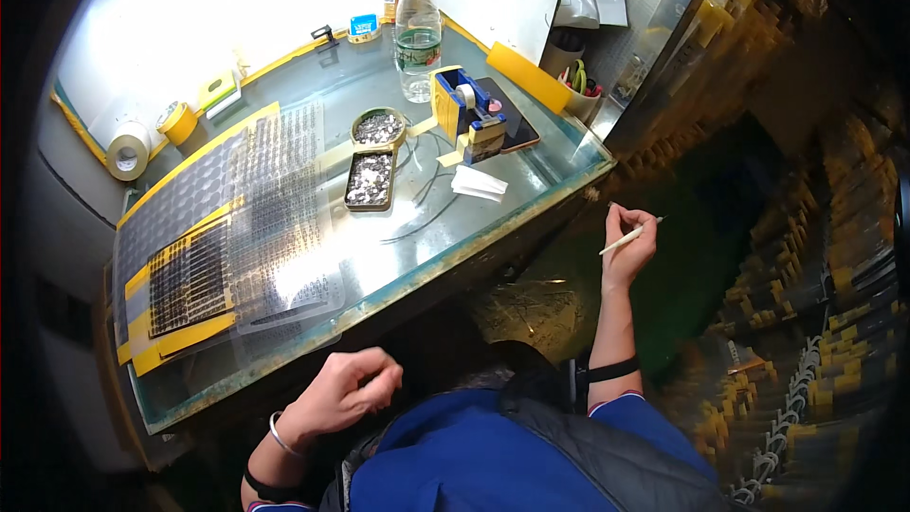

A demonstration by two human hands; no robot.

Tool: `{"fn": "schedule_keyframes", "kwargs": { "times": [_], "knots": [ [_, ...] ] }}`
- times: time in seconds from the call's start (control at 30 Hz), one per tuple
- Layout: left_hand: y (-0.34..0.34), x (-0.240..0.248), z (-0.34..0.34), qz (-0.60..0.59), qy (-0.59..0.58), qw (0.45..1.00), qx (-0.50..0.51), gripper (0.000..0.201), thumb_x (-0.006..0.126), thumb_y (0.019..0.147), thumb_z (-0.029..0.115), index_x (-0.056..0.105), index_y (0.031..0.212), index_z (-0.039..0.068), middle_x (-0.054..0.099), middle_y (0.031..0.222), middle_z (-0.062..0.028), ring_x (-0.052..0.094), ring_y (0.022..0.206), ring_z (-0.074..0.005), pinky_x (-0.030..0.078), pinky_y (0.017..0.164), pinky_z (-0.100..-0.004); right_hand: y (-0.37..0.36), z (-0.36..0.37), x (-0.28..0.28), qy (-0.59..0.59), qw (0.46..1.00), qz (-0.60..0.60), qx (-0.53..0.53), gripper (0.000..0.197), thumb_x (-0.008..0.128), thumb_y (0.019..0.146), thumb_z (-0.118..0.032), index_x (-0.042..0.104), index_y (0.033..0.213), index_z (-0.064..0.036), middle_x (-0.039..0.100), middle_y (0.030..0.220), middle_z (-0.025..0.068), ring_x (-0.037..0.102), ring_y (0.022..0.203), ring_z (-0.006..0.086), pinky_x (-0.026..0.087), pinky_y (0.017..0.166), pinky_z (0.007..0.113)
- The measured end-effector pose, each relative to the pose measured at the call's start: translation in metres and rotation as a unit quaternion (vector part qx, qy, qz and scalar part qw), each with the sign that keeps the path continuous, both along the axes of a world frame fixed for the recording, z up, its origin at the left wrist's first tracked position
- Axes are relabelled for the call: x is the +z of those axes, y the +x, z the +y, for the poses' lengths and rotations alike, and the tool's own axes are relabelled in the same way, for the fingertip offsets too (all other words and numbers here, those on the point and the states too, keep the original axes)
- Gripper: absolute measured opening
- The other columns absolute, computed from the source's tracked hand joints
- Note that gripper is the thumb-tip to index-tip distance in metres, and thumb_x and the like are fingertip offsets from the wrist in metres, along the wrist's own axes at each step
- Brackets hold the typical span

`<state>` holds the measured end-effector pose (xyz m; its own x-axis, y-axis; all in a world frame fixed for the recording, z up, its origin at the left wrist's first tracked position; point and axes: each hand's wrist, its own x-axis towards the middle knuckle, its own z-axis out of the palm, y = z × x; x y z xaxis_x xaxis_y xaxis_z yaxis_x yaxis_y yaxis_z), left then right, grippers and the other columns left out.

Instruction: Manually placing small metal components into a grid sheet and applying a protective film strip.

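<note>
My right hand [632, 245] is held out past the table's right corner, its fingers closed round a slim white pen-like tool [621, 241]. The tool's pale tapered end points down to the left, and a thin dark tip shows beyond the knuckles. Near my body, in front of the table's edge, my left hand [355, 389] is curled into a loose fist with no object showing in it. On the glass tabletop stand a round tin [379, 127] and a rectangular tin [370, 180], both full of small shiny pieces. A folded white paper [480, 183] lies to their right.
Perforated clear and dark sheets with yellow strips [190, 275] cover the table's left side. A water bottle [417, 47], a blue tape dispenser [466, 104], a phone [507, 112] and a pen cup [580, 95] stand farther back. Tape rolls [128, 154] lie far left. Racks [825, 322] line the right.
</note>
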<state>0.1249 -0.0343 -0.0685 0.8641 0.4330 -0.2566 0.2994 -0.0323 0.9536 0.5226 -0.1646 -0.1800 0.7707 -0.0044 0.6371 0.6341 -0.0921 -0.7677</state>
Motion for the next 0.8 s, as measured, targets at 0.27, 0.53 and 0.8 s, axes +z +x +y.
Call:
{"fn": "schedule_keyframes", "kwargs": {
  "times": [0.27, 0.53, 0.8],
  "knots": [
    [-0.124, -0.053, 0.010, 0.285, 0.344, 0.894, 0.020, 0.013, 0.069, 0.076, 0.010, 0.072, 0.084, 0.001, 0.065, 0.078, -0.0222, 0.067, 0.073, -0.0372, 0.054, 0.067, -0.0391, 0.006, 0.016, -0.009, -0.091, 0.996, -0.021, 0.008, 0.012, 0.070, 0.089, -0.011, 0.064, 0.091, -0.0010, 0.067, 0.079, 0.0061, 0.063, 0.075, 0.0122, 0.051, 0.071, 0.027],
    [-0.283, -0.166, -0.004, 0.471, 0.456, 0.714, 0.246, 0.017, 0.066, 0.080, 0.014, 0.069, 0.095, 0.007, 0.068, 0.094, -0.0193, 0.066, 0.086, -0.0386, 0.055, 0.070, -0.0476, -0.050, 0.025, 0.039, -0.032, 0.986, -0.001, 0.163, 0.042, 0.040, 0.105, -0.031, 0.055, 0.124, 0.0033, 0.065, 0.116, 0.0170, 0.062, 0.109, 0.0247, 0.045, 0.098, 0.036],
    [-0.197, -0.099, -0.003, 0.516, 0.404, 0.756, 0.009, 0.015, 0.064, 0.074, 0.008, 0.069, 0.088, 0.004, 0.068, 0.086, -0.0201, 0.067, 0.085, -0.0368, 0.055, 0.071, -0.0455, -0.176, 0.083, 0.068, -0.120, 0.767, -0.204, 0.597, 0.019, 0.069, 0.085, -0.011, 0.072, 0.102, -0.0044, 0.069, 0.090, 0.0107, 0.066, 0.090, 0.0271, 0.048, 0.097, 0.047]
  ]
}}
